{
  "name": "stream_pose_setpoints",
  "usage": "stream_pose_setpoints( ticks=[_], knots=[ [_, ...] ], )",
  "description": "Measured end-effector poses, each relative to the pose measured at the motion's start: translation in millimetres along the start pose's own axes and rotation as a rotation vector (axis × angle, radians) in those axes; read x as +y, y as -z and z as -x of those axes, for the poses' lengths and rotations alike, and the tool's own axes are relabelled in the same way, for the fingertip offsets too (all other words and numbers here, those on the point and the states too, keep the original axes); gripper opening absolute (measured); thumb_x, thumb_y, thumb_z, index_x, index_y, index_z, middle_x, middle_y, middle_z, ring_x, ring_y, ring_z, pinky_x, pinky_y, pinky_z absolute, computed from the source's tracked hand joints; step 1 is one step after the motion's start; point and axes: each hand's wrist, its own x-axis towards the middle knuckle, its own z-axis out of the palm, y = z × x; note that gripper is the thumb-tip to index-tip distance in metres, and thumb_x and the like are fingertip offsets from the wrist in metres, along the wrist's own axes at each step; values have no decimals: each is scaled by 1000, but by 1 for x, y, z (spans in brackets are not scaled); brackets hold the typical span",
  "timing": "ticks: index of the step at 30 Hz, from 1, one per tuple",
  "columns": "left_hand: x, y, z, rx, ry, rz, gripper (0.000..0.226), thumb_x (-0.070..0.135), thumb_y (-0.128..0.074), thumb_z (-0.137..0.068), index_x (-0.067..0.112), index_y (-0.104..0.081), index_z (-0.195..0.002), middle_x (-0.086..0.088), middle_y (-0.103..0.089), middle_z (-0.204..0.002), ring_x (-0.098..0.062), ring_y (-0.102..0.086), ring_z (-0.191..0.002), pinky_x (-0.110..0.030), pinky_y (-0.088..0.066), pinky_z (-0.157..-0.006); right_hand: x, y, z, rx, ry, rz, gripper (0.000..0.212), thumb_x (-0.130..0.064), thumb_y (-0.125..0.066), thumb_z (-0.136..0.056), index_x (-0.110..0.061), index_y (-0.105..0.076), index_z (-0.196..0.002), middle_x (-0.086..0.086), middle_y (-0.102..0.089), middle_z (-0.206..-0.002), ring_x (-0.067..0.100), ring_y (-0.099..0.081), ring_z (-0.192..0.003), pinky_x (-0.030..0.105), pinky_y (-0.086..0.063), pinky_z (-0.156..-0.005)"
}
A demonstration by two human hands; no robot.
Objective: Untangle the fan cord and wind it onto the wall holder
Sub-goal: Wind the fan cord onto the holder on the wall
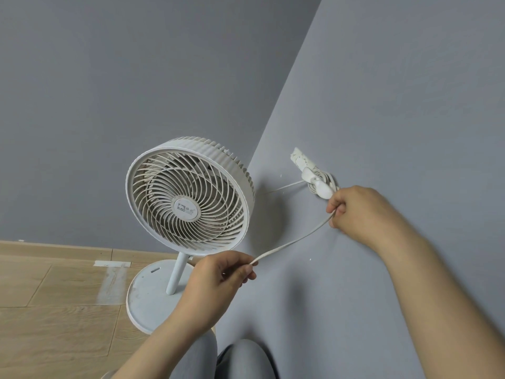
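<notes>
A wooden floor (54, 296) fills the seven-to-nine o'clock part of the view, with a pale strip (112, 280) on it, perhaps tape or a scuff; which one is hard to tell. At the picture's centre the white fan (188, 198) stands upright on its round base (153, 302), with its grille tilted up toward the camera. The near edge of the base is hidden behind the left forearm. At five o'clock from the fan head, the left hand (218, 280) has its grip pinching the cord (295, 240) between thumb and forefinger. The other fingers are curled, and whatever cord runs on inside the palm is hidden. From that pinch the cord rises in a slack curve toward two o'clock to the right hand (363, 212). That hand's grip is curled round the cord, with the fingertips turned away and mostly out of sight. Just at eleven o'clock from the knuckles, touching or nearly so, the wall holder (318, 181) sits on the grey wall (382, 105) with several turns of cord already coiled on it. A ragged white patch at the holder's upper end is too rough to identify. A thin strand leaves the holder toward eight o'clock and disappears behind the fan head. At six o'clock grey trousered knees (246, 359) are cut off by the frame.
</notes>
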Motion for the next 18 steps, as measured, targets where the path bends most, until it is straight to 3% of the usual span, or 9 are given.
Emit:
stream_pose_setpoints(
  ticks=[5,10,18],
  knots=[
    [-3,0,1,5,14,-45,19,8,-61,-88,23,-73,-85,12,-73,-70,0,-58,-60,-17,-50,-65,0,-20,8,27,-34,-25,30,-14,-67,-80,-17,-66,-109,5,-67,-106,23,-63,-96,22,-42,-74],
    [-6,0,1,16,47,-72,20,9,-62,-87,25,-73,-82,12,-73,-72,1,-59,-61,-23,-52,-68,-5,-37,12,24,-6,-27,43,-17,-65,-85,-13,-56,-128,7,-64,-123,23,-57,-116,27,-43,-91],
    [-11,4,-4,1,97,-51,17,12,-63,-88,24,-73,-82,10,-74,-69,0,-59,-60,-17,-51,-64,-12,-54,4,45,21,-112,44,-16,-61,-87,-10,-54,-131,12,-63,-123,29,-58,-111,33,-45,-91]
  ],
)
